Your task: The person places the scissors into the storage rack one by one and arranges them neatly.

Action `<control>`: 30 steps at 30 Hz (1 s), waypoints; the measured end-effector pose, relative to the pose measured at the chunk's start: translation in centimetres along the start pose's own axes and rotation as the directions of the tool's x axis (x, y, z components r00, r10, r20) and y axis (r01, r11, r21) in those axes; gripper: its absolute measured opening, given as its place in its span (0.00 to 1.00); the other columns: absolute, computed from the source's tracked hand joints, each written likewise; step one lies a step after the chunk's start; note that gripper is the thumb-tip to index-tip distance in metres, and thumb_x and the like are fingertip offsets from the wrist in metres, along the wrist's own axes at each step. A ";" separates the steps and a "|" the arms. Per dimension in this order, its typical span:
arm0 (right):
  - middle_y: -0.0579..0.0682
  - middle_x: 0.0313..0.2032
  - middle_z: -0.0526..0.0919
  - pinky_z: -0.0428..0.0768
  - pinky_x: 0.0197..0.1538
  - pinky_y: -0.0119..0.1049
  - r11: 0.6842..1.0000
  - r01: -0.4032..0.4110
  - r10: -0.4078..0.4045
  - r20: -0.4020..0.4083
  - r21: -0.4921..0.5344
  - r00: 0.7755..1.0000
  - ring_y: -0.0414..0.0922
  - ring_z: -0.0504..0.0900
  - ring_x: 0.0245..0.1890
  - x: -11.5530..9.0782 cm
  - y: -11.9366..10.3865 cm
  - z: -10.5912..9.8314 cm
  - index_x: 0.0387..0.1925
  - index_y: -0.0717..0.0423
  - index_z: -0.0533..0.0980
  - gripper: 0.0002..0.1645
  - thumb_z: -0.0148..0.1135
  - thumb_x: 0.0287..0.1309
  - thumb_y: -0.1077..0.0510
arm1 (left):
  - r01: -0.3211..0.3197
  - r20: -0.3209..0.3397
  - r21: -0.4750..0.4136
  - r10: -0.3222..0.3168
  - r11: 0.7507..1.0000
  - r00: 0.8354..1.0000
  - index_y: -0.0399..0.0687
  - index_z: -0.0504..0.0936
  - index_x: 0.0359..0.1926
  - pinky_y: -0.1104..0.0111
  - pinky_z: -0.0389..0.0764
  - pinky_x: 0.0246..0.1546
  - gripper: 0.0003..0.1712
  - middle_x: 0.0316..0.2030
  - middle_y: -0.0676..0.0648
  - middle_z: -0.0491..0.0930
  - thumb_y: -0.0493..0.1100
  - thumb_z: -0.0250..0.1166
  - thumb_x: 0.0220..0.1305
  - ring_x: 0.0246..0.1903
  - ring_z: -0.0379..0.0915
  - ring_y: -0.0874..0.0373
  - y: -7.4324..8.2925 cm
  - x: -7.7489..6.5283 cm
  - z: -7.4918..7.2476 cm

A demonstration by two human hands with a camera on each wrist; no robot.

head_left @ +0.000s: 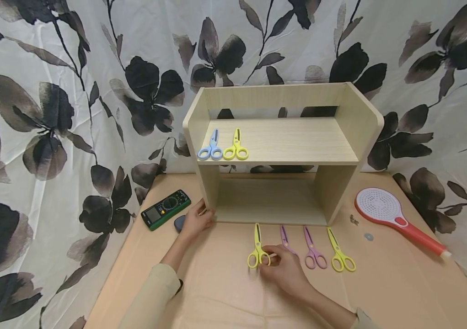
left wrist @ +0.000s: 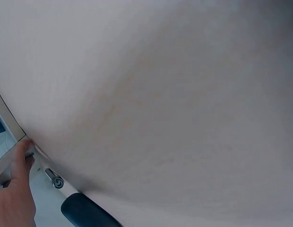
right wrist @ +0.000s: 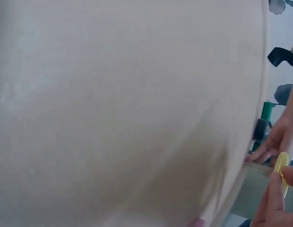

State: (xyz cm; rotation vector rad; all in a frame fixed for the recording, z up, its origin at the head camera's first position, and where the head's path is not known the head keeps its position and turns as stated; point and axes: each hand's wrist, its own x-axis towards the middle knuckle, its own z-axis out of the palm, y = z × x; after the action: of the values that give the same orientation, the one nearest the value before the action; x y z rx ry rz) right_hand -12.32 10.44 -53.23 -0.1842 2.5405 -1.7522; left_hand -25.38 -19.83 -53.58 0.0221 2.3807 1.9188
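In the head view my right hand (head_left: pixel 287 269) pinches the handle of yellow scissors (head_left: pixel 256 242), points toward the shelf unit. The right wrist view shows yellow scissors (right wrist: pixel 281 172) between thumb and fingers. Behind that hand lie purple scissors (head_left: pixel 284 235), partly hidden, then another purple pair (head_left: pixel 314 249) and a yellow pair (head_left: pixel 339 251). My left hand (head_left: pixel 196 220) grips the lower left side of the wooden shelf unit (head_left: pixel 274 200). On its upper shelf, blue scissors (head_left: pixel 212 145) and yellow scissors (head_left: pixel 236 145) lie side by side at the left.
Left of the unit are a green multimeter (head_left: pixel 165 209) and a dark-blue-handled tool (left wrist: pixel 90 210) with a metal end. At right lie a red-handled paddle (head_left: pixel 402 224) with a white perforated head, a small grey disc (head_left: pixel 368 236) and a tiny brown item (head_left: pixel 354 220). Floral cloth hangs behind.
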 end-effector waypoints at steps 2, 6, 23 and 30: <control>0.54 0.48 0.84 0.85 0.39 0.28 0.999 -0.005 0.005 0.020 0.041 1.000 0.38 0.84 0.37 -0.3 -0.7 -0.4 0.54 0.61 0.84 0.27 0.77 0.49 0.68 | 0.001 0.001 -0.003 -0.001 1.000 1.000 0.63 0.59 0.82 0.49 0.86 0.54 0.38 0.78 0.39 0.63 0.40 0.60 0.77 0.65 0.75 0.41 0.0 0.0 0.0; 0.58 0.49 0.83 0.87 0.36 0.28 0.995 -0.013 0.009 0.039 0.098 0.999 0.43 0.86 0.38 -0.8 -2.2 -1.1 0.55 0.62 0.83 0.28 0.77 0.48 0.69 | 0.001 -0.004 0.001 -0.001 1.000 1.000 0.64 0.60 0.81 0.50 0.87 0.53 0.38 0.77 0.40 0.65 0.40 0.61 0.76 0.64 0.75 0.42 0.0 0.0 0.0; 0.54 0.43 0.81 0.83 0.29 0.30 0.985 0.141 -0.143 0.005 0.096 0.990 0.42 0.86 0.38 -0.6 -8.8 -4.6 0.57 0.53 0.84 0.28 0.79 0.52 0.65 | -0.011 0.020 -0.024 0.011 1.000 1.000 0.62 0.60 0.82 0.48 0.85 0.56 0.38 0.78 0.39 0.62 0.40 0.61 0.77 0.68 0.72 0.39 0.0 0.1 -0.2; 0.51 0.44 0.79 0.83 0.28 0.30 0.970 0.231 -0.232 0.002 0.077 0.973 0.41 0.84 0.36 0.4 -10.9 -6.3 0.57 0.53 0.83 0.27 0.78 0.55 0.63 | 0.001 0.024 -0.037 0.000 0.999 1.000 0.64 0.60 0.81 0.49 0.85 0.56 0.38 0.78 0.40 0.63 0.39 0.61 0.77 0.68 0.73 0.39 -0.1 0.3 -0.1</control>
State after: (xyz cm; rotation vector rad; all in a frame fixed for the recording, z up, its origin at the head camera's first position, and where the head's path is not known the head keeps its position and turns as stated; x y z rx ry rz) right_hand -12.60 12.41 -40.77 -0.5043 2.5273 -1.9156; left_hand -25.66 -19.97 -53.67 0.0410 2.3289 1.9512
